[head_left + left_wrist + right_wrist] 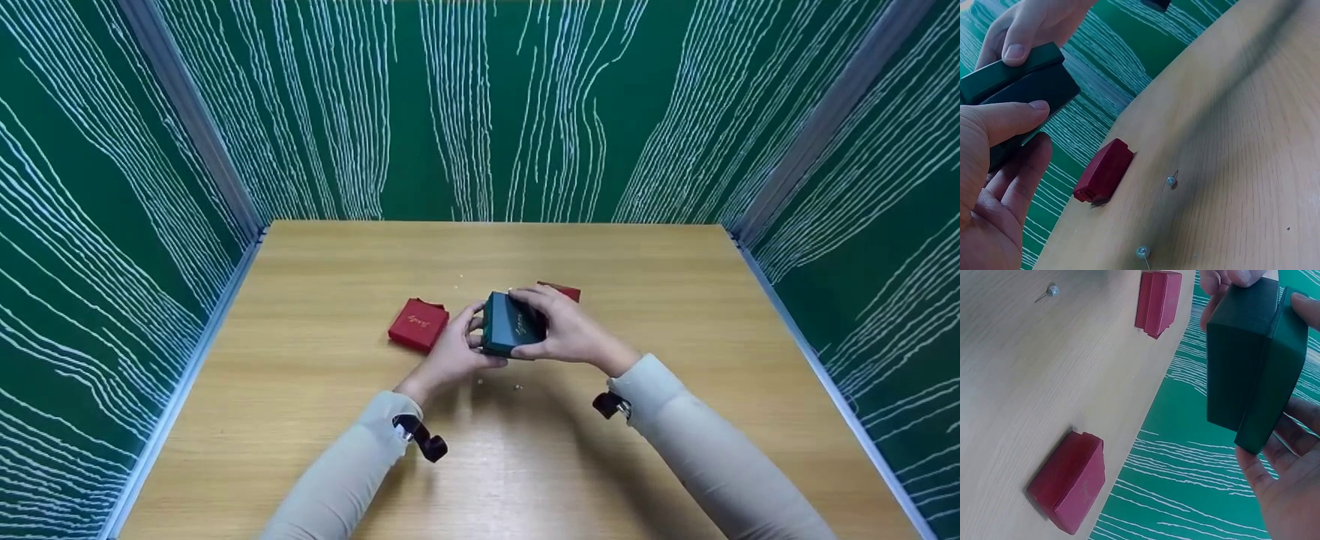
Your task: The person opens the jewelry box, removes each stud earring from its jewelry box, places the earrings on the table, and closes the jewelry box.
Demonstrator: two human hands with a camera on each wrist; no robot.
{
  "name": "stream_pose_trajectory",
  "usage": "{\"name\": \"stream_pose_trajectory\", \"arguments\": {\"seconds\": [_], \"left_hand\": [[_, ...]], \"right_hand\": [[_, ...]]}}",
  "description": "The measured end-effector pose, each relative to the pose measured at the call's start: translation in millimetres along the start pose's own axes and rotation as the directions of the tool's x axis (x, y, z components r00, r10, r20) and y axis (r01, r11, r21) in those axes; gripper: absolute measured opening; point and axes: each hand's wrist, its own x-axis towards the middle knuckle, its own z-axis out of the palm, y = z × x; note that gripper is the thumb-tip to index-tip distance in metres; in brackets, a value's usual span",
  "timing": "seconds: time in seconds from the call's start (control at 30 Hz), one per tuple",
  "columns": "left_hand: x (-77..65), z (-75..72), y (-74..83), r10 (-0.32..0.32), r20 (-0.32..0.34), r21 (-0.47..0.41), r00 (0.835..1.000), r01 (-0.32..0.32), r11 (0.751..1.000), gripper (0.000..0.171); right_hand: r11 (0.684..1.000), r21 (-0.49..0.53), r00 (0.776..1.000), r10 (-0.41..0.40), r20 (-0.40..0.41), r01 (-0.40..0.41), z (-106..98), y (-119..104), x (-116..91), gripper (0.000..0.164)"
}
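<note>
Both hands hold a dark green box [510,326] above the middle of the table, gold lettering on its lid. My left hand [454,345] grips the lower part, its thumb lying along one side in the left wrist view. With fingers and thumb on opposite edges, my right hand [566,326] grips the lid [1280,371]. In the right wrist view the lid sits slightly askew on the base [1235,360], and a pale strip shows at the upper end. What lies inside is hidden. Two pearl-headed pins or studs [1171,180] lie on the table below the hands.
A red box [418,324] with gold lettering rests left of my left hand. Another red box [561,291] is partly hidden behind my right hand. Tiny pale bits [459,281] lie farther back on the wooden table [337,255]. Green, white-streaked walls [405,112] enclose three sides.
</note>
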Motion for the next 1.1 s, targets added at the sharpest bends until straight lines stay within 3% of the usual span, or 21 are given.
{"name": "stream_pose_trajectory", "arguments": {"seconds": [0.4, 0.77, 1.1], "left_hand": [[2.6, 2.5, -0.7, -0.016, -0.017, 0.008, 1.0, 0.016, 1.0, 0.105], [2.9, 2.8, -2.2, -0.007, 0.011, -0.011, 1.0, 0.007, 1.0, 0.108], [-0.2, 3.8, -0.6, -0.011, 0.017, -0.017, 1.0, 0.011, 1.0, 0.108]], "right_hand": [[0.999, -0.027, 1.0, -0.021, 0.012, 0.022, 2, 0, 1, 0.088], [0.999, -0.028, 0.998, 0.045, 0.054, -0.043, 7, 3, 1, 0.091], [0.999, -0.037, 0.999, 0.013, 0.037, -0.012, 11, 5, 0, 0.09]]}}
